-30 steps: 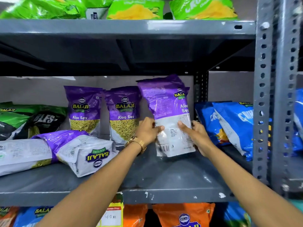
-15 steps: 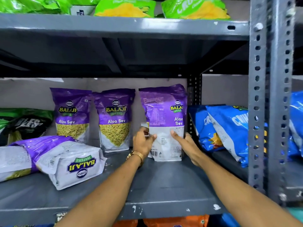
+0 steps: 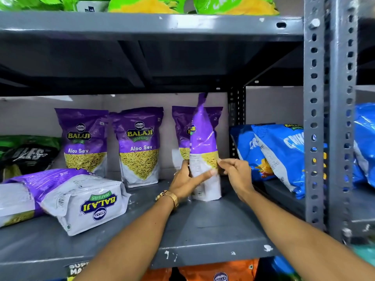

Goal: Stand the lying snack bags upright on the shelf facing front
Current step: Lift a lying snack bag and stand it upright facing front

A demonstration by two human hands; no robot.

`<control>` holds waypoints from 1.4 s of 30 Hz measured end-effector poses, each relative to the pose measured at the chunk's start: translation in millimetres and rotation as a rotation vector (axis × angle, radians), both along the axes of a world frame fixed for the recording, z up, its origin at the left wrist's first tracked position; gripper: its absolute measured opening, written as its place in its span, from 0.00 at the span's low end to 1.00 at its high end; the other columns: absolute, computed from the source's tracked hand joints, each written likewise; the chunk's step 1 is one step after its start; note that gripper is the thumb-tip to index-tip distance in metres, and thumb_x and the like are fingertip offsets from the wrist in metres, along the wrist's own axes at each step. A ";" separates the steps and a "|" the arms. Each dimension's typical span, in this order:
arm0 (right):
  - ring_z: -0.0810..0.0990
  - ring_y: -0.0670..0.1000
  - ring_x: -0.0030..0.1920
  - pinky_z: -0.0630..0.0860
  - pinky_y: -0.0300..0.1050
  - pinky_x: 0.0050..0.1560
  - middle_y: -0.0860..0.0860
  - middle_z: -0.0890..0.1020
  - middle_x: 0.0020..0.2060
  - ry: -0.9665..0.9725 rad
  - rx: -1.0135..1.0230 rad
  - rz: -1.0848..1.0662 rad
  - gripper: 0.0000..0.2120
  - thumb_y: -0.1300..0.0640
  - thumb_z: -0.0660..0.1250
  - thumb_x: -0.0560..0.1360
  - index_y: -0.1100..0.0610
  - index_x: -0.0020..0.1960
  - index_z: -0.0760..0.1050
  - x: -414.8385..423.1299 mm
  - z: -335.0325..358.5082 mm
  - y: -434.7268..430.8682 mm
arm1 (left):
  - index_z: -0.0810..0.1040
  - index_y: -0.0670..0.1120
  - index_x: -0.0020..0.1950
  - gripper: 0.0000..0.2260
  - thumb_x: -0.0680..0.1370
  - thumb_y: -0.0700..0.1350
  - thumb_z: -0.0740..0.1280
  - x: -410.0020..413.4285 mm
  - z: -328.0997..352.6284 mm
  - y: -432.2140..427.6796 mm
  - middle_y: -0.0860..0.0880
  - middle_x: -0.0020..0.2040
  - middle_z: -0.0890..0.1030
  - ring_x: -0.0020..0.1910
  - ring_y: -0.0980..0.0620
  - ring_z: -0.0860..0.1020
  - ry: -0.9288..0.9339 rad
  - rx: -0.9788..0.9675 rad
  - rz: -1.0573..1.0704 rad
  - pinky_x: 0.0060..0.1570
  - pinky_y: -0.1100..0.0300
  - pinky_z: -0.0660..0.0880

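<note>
"Balaji Aloo Sev": purple bags [image 3: 139, 146]

1. The held bag [image 3: 204, 151], purple above and white below, stood upright on the grey shelf [image 3: 203, 226], turned edge-on so its narrow side faced front; the left hand [image 3: 187, 180] and right hand [image 3: 235, 171] gripped its lower half.
2. Three purple "Aloo Sev" bags stood upright along the back, fronts forward: the left bag [image 3: 85, 140], the middle bag [image 3: 140, 145] and a third bag [image 3: 182, 126], partly hidden behind the held one.
3. Two bags lay flat at the shelf's left: the nearer lying bag [image 3: 85, 201], white base and logo towards the front, and the farther lying bag [image 3: 16, 199], cut off by the frame edge.
</note>
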State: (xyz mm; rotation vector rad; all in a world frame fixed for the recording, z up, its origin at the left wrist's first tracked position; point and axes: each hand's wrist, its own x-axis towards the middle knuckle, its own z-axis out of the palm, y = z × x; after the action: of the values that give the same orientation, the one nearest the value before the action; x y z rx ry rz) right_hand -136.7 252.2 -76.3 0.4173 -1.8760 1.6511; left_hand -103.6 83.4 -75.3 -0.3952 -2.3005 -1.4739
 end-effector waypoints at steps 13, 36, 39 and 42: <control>0.76 0.57 0.63 0.71 0.50 0.65 0.58 0.79 0.59 -0.459 -0.102 0.112 0.20 0.53 0.53 0.82 0.64 0.62 0.75 -35.5 -11.3 -1.5 | 0.65 0.44 0.67 0.31 0.68 0.36 0.76 -28.1 -5.5 -36.1 0.42 0.61 0.79 0.55 0.49 0.79 -0.095 0.145 -0.109 0.49 0.66 0.79; 0.82 0.66 0.51 0.79 0.60 0.55 0.66 0.84 0.48 -0.356 0.242 -0.250 0.10 0.65 0.62 0.73 0.68 0.45 0.81 20.5 -3.7 14.8 | 0.71 0.40 0.47 0.09 0.73 0.31 0.69 15.3 1.8 -27.1 0.41 0.40 0.69 0.43 0.47 0.71 -0.019 0.054 0.106 0.26 0.63 0.79; 0.82 0.67 0.51 0.80 0.63 0.54 0.68 0.83 0.48 -0.375 0.195 -0.249 0.10 0.67 0.61 0.71 0.71 0.45 0.79 43.0 -6.7 20.0 | 0.71 0.41 0.43 0.10 0.73 0.31 0.69 37.1 -0.9 -27.4 0.44 0.35 0.68 0.36 0.49 0.74 0.005 0.051 0.057 0.28 0.62 0.81; 0.81 0.68 0.50 0.80 0.61 0.52 0.70 0.82 0.45 -0.327 0.178 -0.269 0.09 0.67 0.60 0.72 0.72 0.44 0.76 64.7 -12.8 23.1 | 0.70 0.43 0.39 0.12 0.73 0.30 0.69 55.6 -1.8 -26.1 0.44 0.35 0.69 0.34 0.51 0.76 -0.022 0.103 0.010 0.27 0.61 0.81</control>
State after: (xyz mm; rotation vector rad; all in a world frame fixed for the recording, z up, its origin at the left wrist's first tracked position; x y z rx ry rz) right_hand -72.1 275.4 -89.2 -0.0427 -2.2163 1.4418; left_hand -48.0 57.3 -77.1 -0.3397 -2.2283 -1.5910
